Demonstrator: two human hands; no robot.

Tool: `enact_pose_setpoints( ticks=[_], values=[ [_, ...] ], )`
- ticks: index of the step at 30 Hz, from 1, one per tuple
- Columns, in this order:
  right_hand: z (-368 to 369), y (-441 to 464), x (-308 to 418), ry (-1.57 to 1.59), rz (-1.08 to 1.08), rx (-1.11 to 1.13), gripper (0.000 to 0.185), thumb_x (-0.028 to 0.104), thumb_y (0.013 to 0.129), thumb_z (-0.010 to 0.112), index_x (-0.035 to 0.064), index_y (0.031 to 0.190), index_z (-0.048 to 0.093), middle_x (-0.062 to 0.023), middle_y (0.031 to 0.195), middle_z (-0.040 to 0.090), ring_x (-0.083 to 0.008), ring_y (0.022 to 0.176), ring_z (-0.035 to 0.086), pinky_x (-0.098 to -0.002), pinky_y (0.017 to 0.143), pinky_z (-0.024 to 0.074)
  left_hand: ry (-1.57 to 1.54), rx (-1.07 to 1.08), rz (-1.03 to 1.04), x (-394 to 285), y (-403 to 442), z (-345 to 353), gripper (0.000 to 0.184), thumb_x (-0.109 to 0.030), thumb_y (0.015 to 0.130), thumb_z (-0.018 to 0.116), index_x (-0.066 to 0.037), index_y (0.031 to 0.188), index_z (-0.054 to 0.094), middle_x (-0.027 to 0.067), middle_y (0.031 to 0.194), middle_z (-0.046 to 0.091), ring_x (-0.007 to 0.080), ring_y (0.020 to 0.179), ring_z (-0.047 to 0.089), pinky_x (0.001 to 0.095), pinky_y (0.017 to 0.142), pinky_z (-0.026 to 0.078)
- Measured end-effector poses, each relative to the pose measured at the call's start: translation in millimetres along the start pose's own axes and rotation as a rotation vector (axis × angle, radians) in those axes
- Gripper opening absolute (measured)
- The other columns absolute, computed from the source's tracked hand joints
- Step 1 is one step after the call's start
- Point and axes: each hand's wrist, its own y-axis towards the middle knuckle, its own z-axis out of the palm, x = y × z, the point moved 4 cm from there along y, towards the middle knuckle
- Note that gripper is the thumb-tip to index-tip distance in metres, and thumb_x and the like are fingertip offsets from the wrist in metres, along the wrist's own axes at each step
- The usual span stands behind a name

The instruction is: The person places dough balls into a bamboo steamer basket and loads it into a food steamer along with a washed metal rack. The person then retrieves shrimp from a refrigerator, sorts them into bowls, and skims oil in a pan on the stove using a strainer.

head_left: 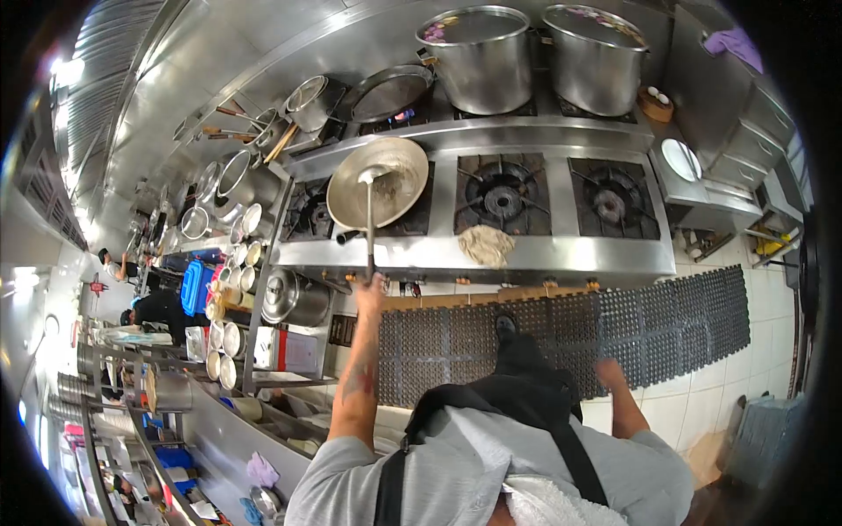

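My left hand [373,285] is wrapped round the dark end of a long-handled metal ladle [370,210]. The ladle's bowl rests inside a large, worn wok [338,188], which sits tilted on the left-hand burners of the range. Some wet residue shows on the wok's inner surface, and its short dark handle points toward the front edge. Low at my right side, away from the stove, my right hand [607,372] looks curled, with nothing visible in it. A crumpled beige cloth [486,245] lies on the range's steel front ledge, right of the wok.
Two tall stockpots [481,70] and a dark pan [392,93] stand on the rear burners; a flame shows near the pan. Right of the wok are bare front burners [503,200]. A lidded pot [292,296] stands at left. Rubber mats [649,329] cover the floor. Other people work far left.
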Motion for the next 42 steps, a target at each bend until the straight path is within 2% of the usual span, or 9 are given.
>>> enact_pose_setpoints(
  ticks=[1, 5, 14, 18, 24, 28, 29, 34, 42],
  values=[
    [-95, 53, 29, 0.694, 0.356, -0.141, 0.03, 0.03, 0.087, 0.06, 0.0048, 0.099, 0.072, -0.0182, 0.102, 0.069, -0.0391, 0.096, 0.065, -0.0439, 0.082, 0.0525, 0.103, -0.021, -0.018, 1, -6, 21, 0.041, -0.033, 0.091, 0.07, -0.001, 0.109, 0.054, 0.0036, 0.068, 0.059, 0.0119, 0.05, 0.053, 0.0291, 0.044, 0.043],
    [-301, 257, 171, 1.465, 0.083, 0.058, 0.045, 0.041, 0.096, 0.059, 0.0042, 0.121, 0.063, -0.0104, 0.109, 0.068, -0.0186, 0.094, 0.067, -0.0343, 0.08, 0.0539, 0.099, 0.155, -0.094, -36, -47, 71, 0.051, -0.031, 0.094, 0.068, 0.003, 0.128, 0.051, 0.0057, 0.094, 0.067, 0.0122, 0.074, 0.065, 0.0251, 0.059, 0.051],
    [-377, 378, 285, 1.932, 0.063, 0.686, 0.075, 0.071, 0.095, 0.032, 0.0123, 0.142, 0.042, -0.0112, 0.128, 0.06, -0.0238, 0.1, 0.065, -0.0424, 0.083, 0.0528, 0.29, -0.006, 0.295, -221, 97, -64, 0.029, -0.029, 0.099, 0.059, -0.004, 0.095, 0.072, 0.0011, 0.076, 0.068, 0.0019, 0.057, 0.052, 0.019, 0.048, 0.035],
    [-341, 394, 264, 1.71, 0.303, 0.314, 0.073, 0.068, 0.096, 0.037, 0.0096, 0.138, 0.05, -0.0113, 0.13, 0.06, -0.0237, 0.102, 0.064, -0.0419, 0.089, 0.0501, -0.058, 0.068, 0.322, -284, 284, -146, 0.051, -0.047, 0.1, 0.05, 0.0, 0.117, 0.062, 0.0111, 0.1, 0.068, 0.016, 0.077, 0.063, 0.0279, 0.066, 0.049],
    [-341, 308, 251, 1.782, 0.86, -0.604, 0.042, 0.043, 0.098, 0.05, 0.0082, 0.121, 0.059, -0.0069, 0.098, 0.068, -0.0165, 0.076, 0.061, -0.035, 0.068, 0.0499, -0.792, 0.339, -0.186, -373, 545, -183, 0.091, -0.063, 0.098, 0.036, -0.003, 0.153, -0.004, 0.0378, 0.147, 0.024, 0.0515, 0.128, 0.044, 0.0572, 0.104, 0.042],
    [-223, 208, 296, 1.547, 1.126, -0.471, 0.022, 0.034, 0.095, 0.056, 0.0125, 0.096, 0.06, -0.0037, 0.075, 0.06, -0.0186, 0.062, 0.056, -0.0374, 0.053, 0.0437, -1.01, 0.582, -0.375, -387, 640, -147, 0.088, -0.052, 0.099, 0.046, 0.002, 0.15, 0.0, 0.037, 0.149, 0.018, 0.0548, 0.128, 0.041, 0.0631, 0.102, 0.044],
    [-180, 175, 315, 1.544, 1.117, -0.362, 0.018, 0.032, 0.094, 0.057, 0.014, 0.091, 0.06, -0.0032, 0.071, 0.057, -0.0195, 0.059, 0.055, -0.0383, 0.049, 0.042, -0.925, 0.521, -0.428, -403, 621, -130, 0.071, -0.037, 0.102, 0.047, 0.01, 0.145, 0.015, 0.0346, 0.133, 0.041, 0.0412, 0.106, 0.061, 0.0468, 0.084, 0.058],
    [-130, 76, 452, 1.447, 1.774, -0.08, 0.012, 0.013, 0.089, 0.058, 0.0048, 0.081, 0.059, -0.011, 0.067, 0.059, -0.0219, 0.047, 0.057, -0.0339, 0.035, 0.0401, -0.974, 0.618, -0.603, -371, 710, -72, 0.028, -0.017, 0.103, 0.041, 0.007, 0.115, 0.045, 0.0141, 0.078, 0.059, 0.0104, 0.045, 0.039, 0.0185, 0.038, 0.031],
    [-109, 99, 537, 1.619, 1.666, -0.093, 0.012, 0.015, 0.092, 0.055, 0.0055, 0.093, 0.061, -0.0102, 0.071, 0.061, -0.0209, 0.048, 0.06, -0.0361, 0.039, 0.0502, -0.231, 0.514, 0.128, -363, 584, -45, 0.023, -0.023, 0.103, 0.043, -0.003, 0.114, 0.046, 0.0158, 0.084, 0.065, 0.0122, 0.044, 0.041, 0.0248, 0.037, 0.032]
  ],
)
